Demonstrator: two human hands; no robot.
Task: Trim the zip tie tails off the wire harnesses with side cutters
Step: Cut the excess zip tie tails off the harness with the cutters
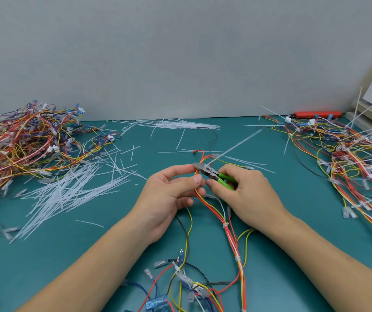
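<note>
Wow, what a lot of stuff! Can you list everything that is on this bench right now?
Green-handled metal side cutters: one, in the right hand, nose at a zip tie.
Uncut white plastic zip tie tail: one, sticking up and away from the cutters.
Red, yellow and white wire harness in hand: one, centre, running toward the viewer.
Tangled multicoloured harness pile: one, far left.
Second multicoloured harness pile with long tails: one, far right.
Cut white tails: too many to count, left of centre.
Orange-red flat object: one, back right.
Teal table mat: one.
Left hand: pinching the harness.
Right hand: gripping the cutters.
</note>
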